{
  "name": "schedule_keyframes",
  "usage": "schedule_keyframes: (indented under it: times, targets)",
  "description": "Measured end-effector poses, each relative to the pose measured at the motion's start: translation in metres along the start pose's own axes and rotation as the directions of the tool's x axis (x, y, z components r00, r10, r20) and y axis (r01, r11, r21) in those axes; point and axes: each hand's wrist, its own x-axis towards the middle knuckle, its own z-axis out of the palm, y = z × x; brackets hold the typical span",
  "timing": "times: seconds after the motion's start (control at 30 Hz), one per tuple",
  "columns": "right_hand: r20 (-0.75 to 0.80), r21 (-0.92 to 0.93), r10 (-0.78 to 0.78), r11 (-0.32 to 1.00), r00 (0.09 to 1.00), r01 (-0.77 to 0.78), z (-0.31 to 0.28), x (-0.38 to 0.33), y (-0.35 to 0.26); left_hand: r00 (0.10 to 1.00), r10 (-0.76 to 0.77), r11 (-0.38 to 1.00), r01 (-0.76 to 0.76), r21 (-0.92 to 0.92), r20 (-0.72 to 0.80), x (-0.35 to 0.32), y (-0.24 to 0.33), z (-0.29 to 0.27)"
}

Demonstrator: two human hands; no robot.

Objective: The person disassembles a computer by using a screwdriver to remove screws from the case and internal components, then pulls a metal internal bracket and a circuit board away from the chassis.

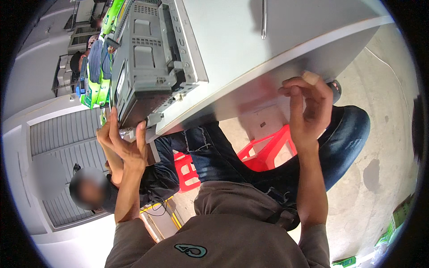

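Note:
A grey metal computer case (pixel 190 42) lies on the white table at the upper left, with slots and a dark-faced drive section at its near end. My left hand (pixel 127 145) grips that near end, thumb on one side and fingers on the other. Raised beyond the table edge, my right hand (pixel 310 105) has its thumb and forefinger pinched together; anything between them is too small to make out. A bandage (pixel 310 77) wraps one right finger. The metal shaft of a screwdriver-like tool (pixel 264 22) rests on the table, its other end out of view.
The table edge (pixel 268 62) runs diagonally between my hands. Green-and-dark packages (pixel 96 67) stand beyond the case. Red plastic stools (pixel 268 149) are under and beside the table. Another person (pixel 89 190) sits at the left, arm close to my left hand.

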Motion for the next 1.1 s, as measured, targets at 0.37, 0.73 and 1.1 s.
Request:
schedule_keyframes:
  times: [0.37,0.73,1.1]
  targets:
    - [-0.019,-0.019,0.182,0.983,0.983,-0.182,-0.014,0.003,0.013,0.968,-0.099,0.943,0.017,-0.332,-0.23,0.134,-0.008,-0.052]
    - [-0.077,-0.042,0.236,0.97,0.969,-0.239,-0.018,0.008,0.015,0.958,0.243,0.889,-0.157,-0.43,0.153,0.162,0.034,0.013]
    - [-0.129,-0.159,-0.427,0.9,0.895,0.406,-0.02,0.051,-0.057,0.914,0.35,0.857,-0.224,-0.464,0.206,0.166,0.043,-0.002]
